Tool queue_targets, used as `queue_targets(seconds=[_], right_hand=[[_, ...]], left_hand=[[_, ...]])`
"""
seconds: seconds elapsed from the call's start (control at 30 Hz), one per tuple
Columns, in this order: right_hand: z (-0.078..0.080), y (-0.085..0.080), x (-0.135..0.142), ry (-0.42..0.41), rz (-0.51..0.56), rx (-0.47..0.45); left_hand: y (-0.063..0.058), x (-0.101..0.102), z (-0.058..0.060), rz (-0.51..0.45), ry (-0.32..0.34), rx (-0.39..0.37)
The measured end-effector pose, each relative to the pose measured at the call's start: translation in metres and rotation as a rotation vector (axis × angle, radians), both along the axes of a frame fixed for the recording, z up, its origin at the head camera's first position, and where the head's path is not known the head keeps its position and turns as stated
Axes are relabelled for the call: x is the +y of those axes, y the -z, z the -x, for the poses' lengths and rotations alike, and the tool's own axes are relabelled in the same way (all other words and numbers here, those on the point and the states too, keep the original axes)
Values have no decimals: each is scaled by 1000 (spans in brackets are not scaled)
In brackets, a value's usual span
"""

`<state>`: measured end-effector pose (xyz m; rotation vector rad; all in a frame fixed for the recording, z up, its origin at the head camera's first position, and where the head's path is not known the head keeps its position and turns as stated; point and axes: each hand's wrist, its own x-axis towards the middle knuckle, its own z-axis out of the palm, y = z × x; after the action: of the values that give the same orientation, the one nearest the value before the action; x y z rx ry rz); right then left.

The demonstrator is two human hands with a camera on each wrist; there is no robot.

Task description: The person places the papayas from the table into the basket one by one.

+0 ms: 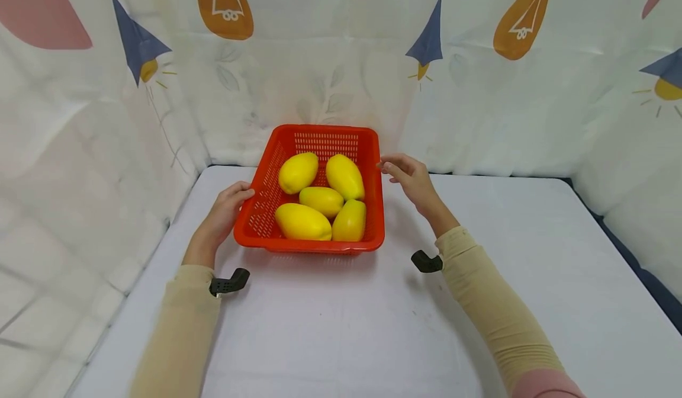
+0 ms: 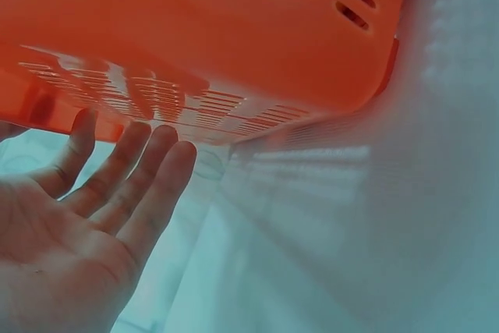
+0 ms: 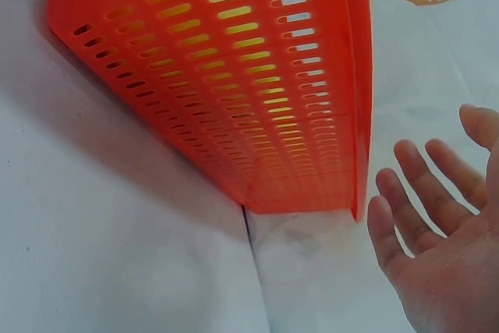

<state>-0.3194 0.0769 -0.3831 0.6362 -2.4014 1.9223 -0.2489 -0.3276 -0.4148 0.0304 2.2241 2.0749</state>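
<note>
A red plastic basket [image 1: 375,193] with slotted walls stands on the white table near its far edge. Inside it lie several yellow mangoes [image 1: 319,201], seen in the head view. At the basket's left side is my left hand [image 1: 226,208], its fingertips touching the wall below the rim; the left wrist view shows those fingers [image 2: 152,185] mostly straight. My right hand [image 1: 410,182] is by the right rim, its fingers loosely bent and holding nothing. A small gap separates it from the basket wall [image 3: 226,83] in the right wrist view.
The white tabletop [image 1: 330,321] stretches in front of the basket and to its right. Behind it hangs a pale curtain [image 1: 298,78] printed with bulbs and lamps, which also runs along both sides. Each wrist carries a black camera mount [image 1: 231,281].
</note>
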Motion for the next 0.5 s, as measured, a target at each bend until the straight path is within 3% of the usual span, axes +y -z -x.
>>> queue_targets(seconds=[0.27,0.5], right_hand=[[-1,-1,0,3,-26,4],[-3,-8,2,13,-37,30]], left_hand=[[-4,-4,-6,190,-45,-38],[-8,-7,-8,228,-45,15]])
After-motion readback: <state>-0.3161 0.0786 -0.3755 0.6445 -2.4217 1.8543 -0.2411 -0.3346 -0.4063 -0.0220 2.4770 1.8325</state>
